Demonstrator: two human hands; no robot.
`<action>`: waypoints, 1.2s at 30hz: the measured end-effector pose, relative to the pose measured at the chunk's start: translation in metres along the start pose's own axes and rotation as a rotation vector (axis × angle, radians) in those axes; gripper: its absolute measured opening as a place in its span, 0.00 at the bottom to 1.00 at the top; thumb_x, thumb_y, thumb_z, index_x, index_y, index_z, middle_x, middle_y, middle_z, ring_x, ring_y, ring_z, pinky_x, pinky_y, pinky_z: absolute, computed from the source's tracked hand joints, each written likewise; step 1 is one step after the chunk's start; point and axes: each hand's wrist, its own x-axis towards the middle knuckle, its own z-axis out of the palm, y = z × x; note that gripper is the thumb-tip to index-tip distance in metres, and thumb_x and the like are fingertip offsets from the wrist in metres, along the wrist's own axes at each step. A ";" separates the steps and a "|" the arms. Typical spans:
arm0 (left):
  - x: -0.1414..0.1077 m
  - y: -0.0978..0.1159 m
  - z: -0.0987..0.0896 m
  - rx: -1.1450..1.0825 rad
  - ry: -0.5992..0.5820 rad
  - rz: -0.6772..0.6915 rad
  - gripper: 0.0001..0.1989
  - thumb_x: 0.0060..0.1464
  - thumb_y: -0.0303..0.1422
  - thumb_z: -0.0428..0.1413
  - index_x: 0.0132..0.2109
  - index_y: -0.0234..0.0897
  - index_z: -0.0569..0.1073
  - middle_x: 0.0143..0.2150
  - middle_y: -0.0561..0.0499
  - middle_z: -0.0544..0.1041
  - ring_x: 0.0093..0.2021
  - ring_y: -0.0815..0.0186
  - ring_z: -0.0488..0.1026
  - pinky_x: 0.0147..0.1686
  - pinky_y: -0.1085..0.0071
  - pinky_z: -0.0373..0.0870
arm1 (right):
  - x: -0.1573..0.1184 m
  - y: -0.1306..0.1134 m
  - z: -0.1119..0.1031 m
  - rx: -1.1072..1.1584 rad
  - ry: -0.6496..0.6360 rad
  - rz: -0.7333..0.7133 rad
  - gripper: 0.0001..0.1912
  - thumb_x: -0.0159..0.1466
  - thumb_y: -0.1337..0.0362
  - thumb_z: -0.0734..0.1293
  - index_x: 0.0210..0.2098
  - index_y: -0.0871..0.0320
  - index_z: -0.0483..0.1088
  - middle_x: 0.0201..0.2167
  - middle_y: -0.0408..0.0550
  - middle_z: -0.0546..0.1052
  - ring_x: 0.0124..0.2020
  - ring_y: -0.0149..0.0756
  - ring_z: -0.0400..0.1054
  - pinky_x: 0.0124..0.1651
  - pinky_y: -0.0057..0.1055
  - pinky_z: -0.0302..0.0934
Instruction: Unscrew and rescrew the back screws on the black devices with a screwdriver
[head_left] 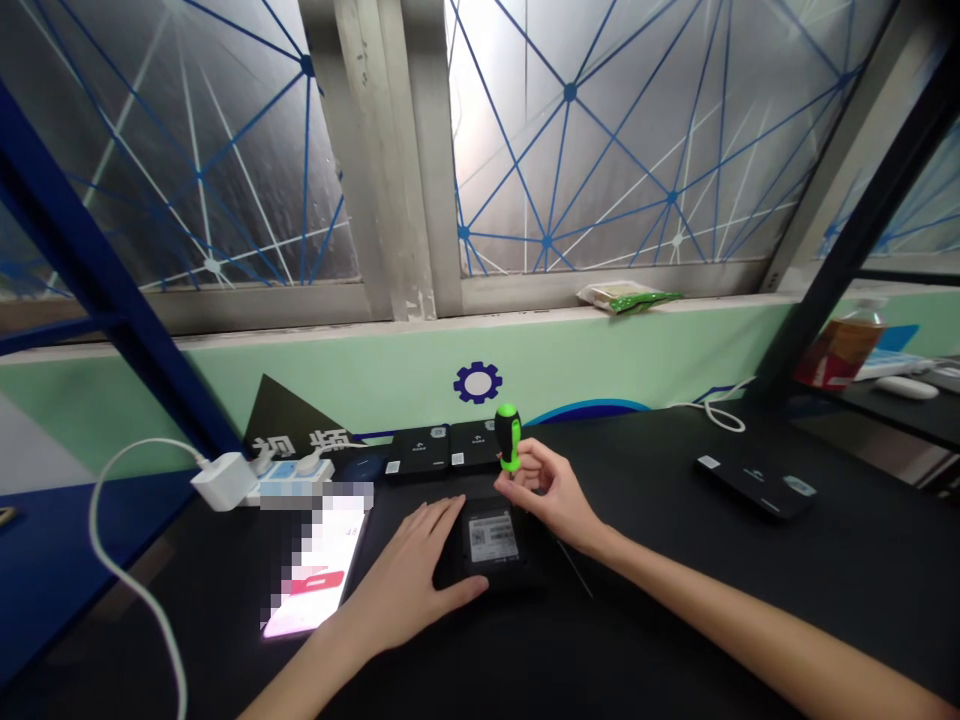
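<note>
A black device (517, 577) with a white printed label (492, 537) lies on the black table. My left hand (420, 575) rests flat along its left side, fingers extended and thumb on its near edge. Over the device's far right part, my right hand (546, 492) is closed with fingertips at the lower end of a green and black screwdriver (508, 435), which stands upright with its handle up. The screwdriver's tip is hidden by the fingers. A thin dark rod (575, 570) lies just right of the device.
Two black boxes (418, 452) stand behind the device. A lit phone (322, 570) lies left, near a power strip (289, 480) with a white charger (225, 481) and cable. Another black device (756, 485) is at right. A packet (626, 297) sits on the windowsill.
</note>
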 end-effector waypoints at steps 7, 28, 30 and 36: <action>0.000 0.000 0.000 0.004 0.004 -0.006 0.43 0.58 0.58 0.51 0.72 0.44 0.50 0.71 0.44 0.55 0.70 0.44 0.50 0.63 0.46 0.56 | 0.002 -0.007 0.006 0.033 0.075 0.028 0.20 0.58 0.55 0.75 0.36 0.54 0.60 0.22 0.38 0.71 0.22 0.30 0.66 0.24 0.25 0.60; 0.000 0.003 -0.002 -0.014 -0.011 -0.022 0.43 0.58 0.59 0.51 0.72 0.44 0.50 0.71 0.44 0.55 0.70 0.43 0.49 0.64 0.45 0.54 | 0.004 -0.014 0.000 0.038 -0.073 0.049 0.20 0.60 0.53 0.73 0.42 0.54 0.62 0.26 0.40 0.74 0.23 0.29 0.65 0.25 0.25 0.59; 0.000 0.003 -0.002 -0.015 -0.008 -0.017 0.43 0.58 0.59 0.51 0.72 0.44 0.50 0.71 0.43 0.55 0.70 0.43 0.49 0.64 0.45 0.53 | 0.005 -0.015 0.002 0.037 -0.029 0.042 0.21 0.58 0.54 0.74 0.37 0.54 0.59 0.25 0.39 0.73 0.22 0.29 0.65 0.24 0.24 0.59; 0.000 0.001 -0.001 -0.009 0.021 0.003 0.42 0.58 0.58 0.52 0.72 0.45 0.51 0.71 0.44 0.57 0.69 0.43 0.51 0.63 0.46 0.56 | 0.007 -0.014 -0.005 -0.030 -0.090 0.042 0.16 0.62 0.52 0.71 0.36 0.56 0.64 0.27 0.43 0.75 0.22 0.29 0.64 0.23 0.25 0.59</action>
